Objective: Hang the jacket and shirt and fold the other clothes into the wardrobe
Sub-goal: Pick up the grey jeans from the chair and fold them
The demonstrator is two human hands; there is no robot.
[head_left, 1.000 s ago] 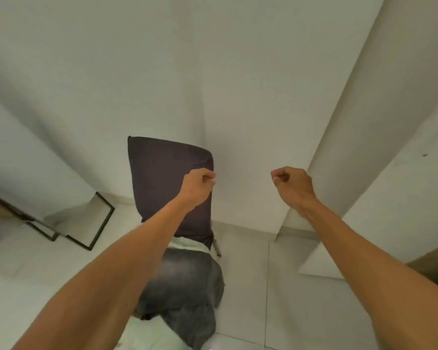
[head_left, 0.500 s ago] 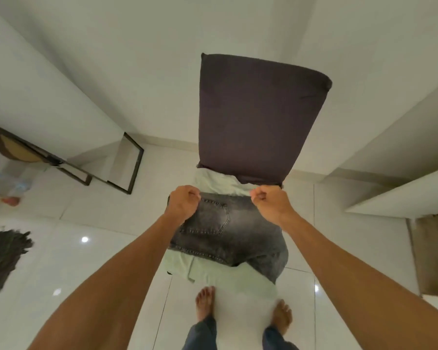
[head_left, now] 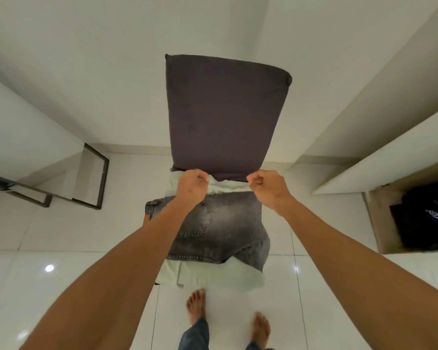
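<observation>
Head view: a chair [head_left: 225,117] with a dark covered backrest is seen from above, and grey jeans [head_left: 228,228] are laid across its seat on top of a pale green garment [head_left: 213,276] (its edges show above and below the denim). The left hand [head_left: 191,189] is held at the garment's upper edge, just under the backrest, fingers curled and pinching the pale cloth. The right hand [head_left: 269,189] is curled into a fist at the same edge; whether cloth is caught in it cannot be told. Bare feet [head_left: 196,308] are planted on the white tiled floor [head_left: 61,236] near the seat's front. At the right, a dark folded garment [head_left: 425,221] is lodged in a low wardrobe compartment [head_left: 377,223].
</observation>
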